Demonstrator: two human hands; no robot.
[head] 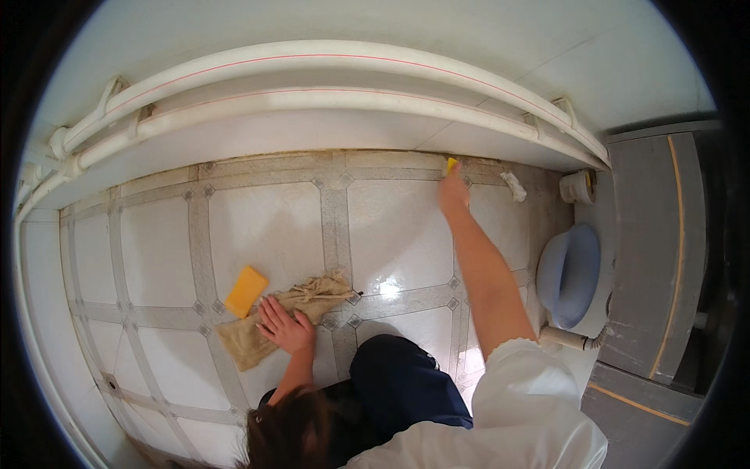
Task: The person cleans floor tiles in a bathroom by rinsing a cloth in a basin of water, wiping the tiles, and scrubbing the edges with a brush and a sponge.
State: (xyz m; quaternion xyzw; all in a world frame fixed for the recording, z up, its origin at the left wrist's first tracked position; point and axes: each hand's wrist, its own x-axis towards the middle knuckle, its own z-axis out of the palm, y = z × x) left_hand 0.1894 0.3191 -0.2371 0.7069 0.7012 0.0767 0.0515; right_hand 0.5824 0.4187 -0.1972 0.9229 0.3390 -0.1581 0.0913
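Note:
My right hand (454,190) reaches far forward, shut on a small yellow sponge (452,166) at the dirty floor edge below the wall. Part of that sponge is hidden by the fingers. My left hand (286,326) rests flat, fingers spread a little, on a crumpled tan cloth (246,346) lying on the tiled floor (398,228). Just beyond the left fingertips lies a larger orange-yellow sponge (246,291), beside the cloth.
Two white pipes (328,49) run along the wall above the floor. To the right are a crumpled white tissue (514,186), a white roll-like container (577,187), a blue plastic basin (567,275), a drain pipe (563,337) and a grey cabinet (641,252). A floor drain (111,383) is at the left.

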